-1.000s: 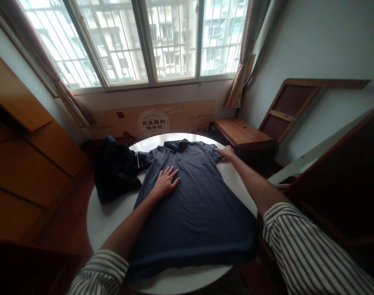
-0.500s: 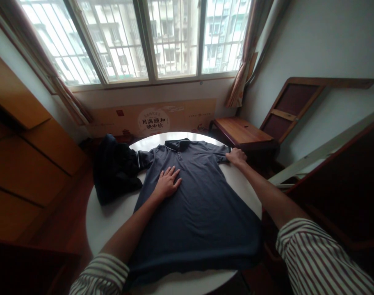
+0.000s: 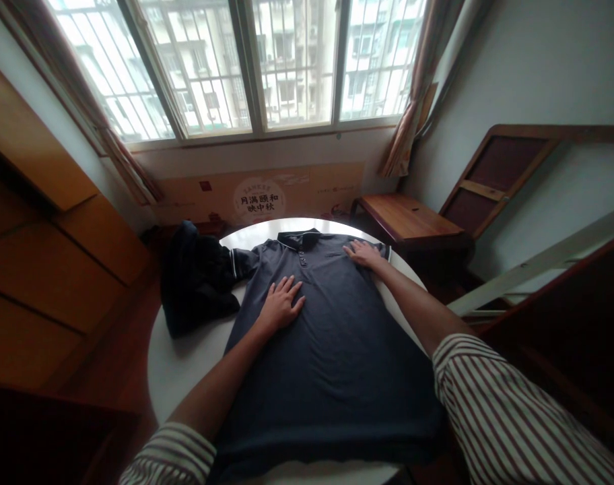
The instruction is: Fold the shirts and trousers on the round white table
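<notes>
A dark grey-blue polo shirt (image 3: 332,357) lies spread front side up, its collar toward the window and its hem hanging near me over the table edge. My left hand (image 3: 281,303) rests flat on the chest, left of the buttons, fingers apart. Near the right shoulder, where the sleeve begins, my right hand (image 3: 362,254) lies on the cloth with its fingers stretched out. Both hands touch the shirt without gripping it. The left sleeve's white-striped cuff meets a heap of black clothing (image 3: 198,283).
Under the shirt is a round white table (image 3: 173,370). A wooden stool-like table (image 3: 411,219) stands behind it to the right, near a leaning wooden frame (image 3: 499,182). Wooden cabinets (image 3: 39,269) line the left side. A barred window (image 3: 297,60) with curtains is ahead.
My right hand has let go of the right sleeve's end and moved inward onto the shoulder, its fingers opening flat. My left hand stays on the chest. The view has shifted slightly.
</notes>
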A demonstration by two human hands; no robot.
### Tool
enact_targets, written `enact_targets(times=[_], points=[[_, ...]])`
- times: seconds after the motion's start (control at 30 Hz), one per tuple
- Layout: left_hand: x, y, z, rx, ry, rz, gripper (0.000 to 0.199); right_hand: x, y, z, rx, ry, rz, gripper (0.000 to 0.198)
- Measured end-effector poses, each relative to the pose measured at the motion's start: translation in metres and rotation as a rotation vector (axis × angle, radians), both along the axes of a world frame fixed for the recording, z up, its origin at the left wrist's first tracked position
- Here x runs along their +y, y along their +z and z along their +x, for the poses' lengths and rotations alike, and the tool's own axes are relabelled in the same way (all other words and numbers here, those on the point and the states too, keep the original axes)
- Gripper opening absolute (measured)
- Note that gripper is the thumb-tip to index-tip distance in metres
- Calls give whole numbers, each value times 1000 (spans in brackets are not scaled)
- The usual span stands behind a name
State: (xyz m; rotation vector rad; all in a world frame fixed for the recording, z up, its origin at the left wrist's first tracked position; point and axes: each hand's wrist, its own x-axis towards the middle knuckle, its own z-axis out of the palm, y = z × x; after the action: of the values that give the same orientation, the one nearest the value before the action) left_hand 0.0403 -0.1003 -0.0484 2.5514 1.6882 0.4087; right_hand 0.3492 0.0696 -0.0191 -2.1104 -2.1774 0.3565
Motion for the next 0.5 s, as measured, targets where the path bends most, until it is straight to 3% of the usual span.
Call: enact_targets(times=[0.1, 0.27, 0.37, 0.5], points=[[1, -2, 0, -5, 2, -7, 57, -5, -2, 2, -16, -76, -14, 74], [-1, 1, 1, -12, 4, -3, 56, -6, 19, -20, -21, -142, -35, 80], [-3, 4, 2, -12, -1, -8, 56, -14, 26, -55, 3, -17, 7, 74], [-1, 4, 2, -69, 15, 1, 48, -55, 10, -114, 42, 258, 13, 61]])
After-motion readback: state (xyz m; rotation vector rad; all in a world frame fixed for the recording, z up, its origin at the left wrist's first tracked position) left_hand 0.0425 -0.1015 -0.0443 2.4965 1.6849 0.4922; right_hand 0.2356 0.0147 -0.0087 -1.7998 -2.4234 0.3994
